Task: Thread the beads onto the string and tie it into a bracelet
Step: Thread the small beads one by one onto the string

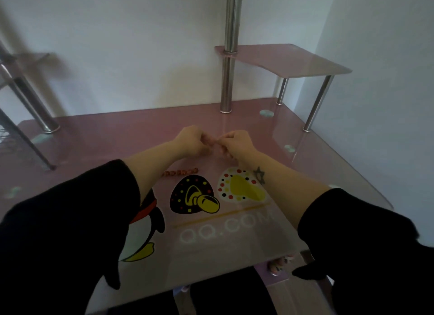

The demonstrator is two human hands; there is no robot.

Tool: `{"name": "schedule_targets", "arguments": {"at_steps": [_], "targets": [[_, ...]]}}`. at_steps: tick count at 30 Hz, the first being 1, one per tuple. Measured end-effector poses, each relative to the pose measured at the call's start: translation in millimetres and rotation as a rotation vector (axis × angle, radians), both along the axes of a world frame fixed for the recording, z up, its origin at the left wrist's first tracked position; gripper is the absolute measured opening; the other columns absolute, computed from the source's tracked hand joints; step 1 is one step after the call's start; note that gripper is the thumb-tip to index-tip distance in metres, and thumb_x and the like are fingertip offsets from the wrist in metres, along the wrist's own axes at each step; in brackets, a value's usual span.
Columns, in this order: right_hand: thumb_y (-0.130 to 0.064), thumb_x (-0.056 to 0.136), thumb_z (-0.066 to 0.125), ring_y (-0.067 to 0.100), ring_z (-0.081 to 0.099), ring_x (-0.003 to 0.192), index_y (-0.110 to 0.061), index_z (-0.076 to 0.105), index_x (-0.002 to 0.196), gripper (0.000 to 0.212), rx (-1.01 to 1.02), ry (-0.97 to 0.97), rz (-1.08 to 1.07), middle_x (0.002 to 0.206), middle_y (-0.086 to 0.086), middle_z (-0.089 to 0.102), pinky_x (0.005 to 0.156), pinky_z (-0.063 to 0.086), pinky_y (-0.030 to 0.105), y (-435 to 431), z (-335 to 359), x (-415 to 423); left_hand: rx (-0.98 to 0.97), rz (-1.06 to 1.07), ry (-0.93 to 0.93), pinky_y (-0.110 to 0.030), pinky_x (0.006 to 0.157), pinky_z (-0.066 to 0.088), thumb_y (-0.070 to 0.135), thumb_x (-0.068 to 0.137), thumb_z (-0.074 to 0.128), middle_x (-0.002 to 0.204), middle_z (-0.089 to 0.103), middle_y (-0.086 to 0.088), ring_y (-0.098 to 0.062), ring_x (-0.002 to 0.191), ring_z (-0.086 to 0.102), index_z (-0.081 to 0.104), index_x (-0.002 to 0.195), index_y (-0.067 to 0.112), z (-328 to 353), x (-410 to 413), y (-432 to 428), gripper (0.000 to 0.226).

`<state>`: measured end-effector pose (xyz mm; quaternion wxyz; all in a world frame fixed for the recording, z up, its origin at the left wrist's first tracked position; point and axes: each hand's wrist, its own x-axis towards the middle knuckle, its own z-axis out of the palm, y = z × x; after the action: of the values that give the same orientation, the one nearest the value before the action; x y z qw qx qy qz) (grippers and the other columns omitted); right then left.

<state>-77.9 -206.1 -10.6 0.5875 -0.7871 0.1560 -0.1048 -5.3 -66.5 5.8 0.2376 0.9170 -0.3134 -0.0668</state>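
Observation:
My left hand (191, 140) and my right hand (236, 142) meet fingertip to fingertip over the middle of the pink glass table (117, 136). Between them I pinch a short run of reddish beads (211, 141); the string itself is too thin to make out. Both hands have their fingers curled. A row of several reddish-brown beads (180, 172) lies on the glass just below my left forearm, apart from both hands. Black sleeves cover both arms up to mid-forearm.
A chrome pole (229, 56) rises at the table's back middle, carrying a small raised pink shelf (293, 61) at the back right. Cartoon stickers and "QQ.COM" lettering (225, 225) lie under the glass near me. Metal legs (30, 103) stand at the left.

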Motion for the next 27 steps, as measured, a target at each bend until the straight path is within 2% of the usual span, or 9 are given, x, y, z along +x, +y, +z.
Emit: {"name": "schedule_targets", "arguments": {"at_steps": [7,11,13,15,17,19,21,24,27], "targets": [[-0.015,0.086,0.071,0.001,0.041,0.030,0.006,0.070,0.078,0.022,-0.017,0.001,-0.029,0.053,0.007,0.054,0.035,0.034,0.015,-7.1,-2.9,2.4,0.055,0.030,0.011,-0.028,0.078,0.050,0.021,0.076,0.077,0.091,0.071,0.001,-0.014,0.084,0.064,0.075,0.092,0.012,-7.0,6.0,-5.9,0.018],[-0.013,0.081,0.075,-0.001,0.043,0.032,-0.003,0.073,0.074,0.012,-0.070,-0.014,-0.027,0.045,-0.003,0.055,0.038,0.036,0.013,-6.5,-2.7,3.4,-0.023,0.055,0.050,-0.012,0.058,0.044,0.020,0.079,0.075,0.077,0.068,0.007,-0.002,0.064,0.058,0.075,0.086,0.014,-7.7,6.3,-2.3,0.009],[-0.013,0.079,0.077,-0.001,0.046,0.035,-0.011,0.073,0.069,0.011,-0.088,-0.037,-0.010,0.043,-0.007,0.057,0.042,0.040,0.015,-4.0,-2.1,4.0,-0.081,0.093,0.087,-0.013,0.055,0.044,0.021,0.081,0.074,0.069,0.066,0.008,-0.001,0.059,0.058,0.074,0.080,0.015,-6.4,5.5,1.6,0.006],[-0.014,0.077,0.078,0.003,0.050,0.043,-0.015,0.073,0.068,0.011,-0.117,-0.051,0.003,0.050,-0.006,0.062,0.049,0.046,0.020,-0.3,-1.7,5.1,-0.233,0.156,0.230,-0.016,0.057,0.051,0.018,0.081,0.075,0.067,0.068,0.004,-0.004,0.059,0.063,0.071,0.072,0.015,-5.8,4.6,7.3,0.009],[-0.013,0.077,0.078,0.003,0.051,0.043,-0.014,0.074,0.070,0.008,-0.136,-0.067,0.022,0.054,-0.007,0.063,0.049,0.045,0.019,5.1,-1.3,6.7,-0.424,0.248,0.417,-0.022,0.066,0.057,0.011,0.080,0.075,0.077,0.071,-0.007,-0.014,0.071,0.068,0.070,0.071,0.010,-5.1,2.3,13.7,0.010],[-0.013,0.078,0.077,-0.002,0.051,0.041,-0.014,0.075,0.070,0.008,-0.158,-0.087,0.039,0.056,-0.008,0.064,0.046,0.043,0.015,12.8,-0.5,8.6,-0.569,0.321,0.565,-0.027,0.071,0.058,0.006,0.081,0.073,0.086,0.071,-0.014,-0.020,0.079,0.070,0.070,0.078,0.003,-3.2,-0.8,21.9,0.005],[-0.015,0.079,0.076,-0.004,0.051,0.040,-0.018,0.072,0.066,0.014,-0.189,-0.103,0.062,0.054,-0.010,0.062,0.045,0.042,0.013,21.5,0.7,10.1,-0.719,0.368,0.698,-0.024,0.067,0.059,0.001,0.082,0.070,0.092,0.070,-0.018,-0.022,0.082,0.070,0.069,0.088,-0.005,-0.6,-4.5,32.4,0.008],[-0.015,0.079,0.076,-0.003,0.048,0.036,-0.022,0.068,0.058,0.023,-0.236,-0.118,0.100,0.045,-0.011,0.058,0.043,0.040,0.013,34.4,2.5,12.6,-0.893,0.420,0.852,-0.025,0.069,0.059,-0.005,0.085,0.063,0.098,0.068,-0.021,-0.025,0.087,0.069,0.065,0.095,-0.010,1.9,-9.4,49.7,0.011],[-0.016,0.080,0.075,-0.002,0.052,0.042,-0.020,0.069,0.063,0.018,-0.270,-0.128,0.118,0.048,-0.014,0.058,0.050,0.044,0.017,46.4,2.8,14.7,-0.978,0.458,0.933,-0.027,0.073,0.059,-0.007,0.087,0.059,0.100,0.067,-0.019,-0.024,0.090,0.067,0.064,0.096,-0.009,3.2,-13.3,64.7,0.010]]}}
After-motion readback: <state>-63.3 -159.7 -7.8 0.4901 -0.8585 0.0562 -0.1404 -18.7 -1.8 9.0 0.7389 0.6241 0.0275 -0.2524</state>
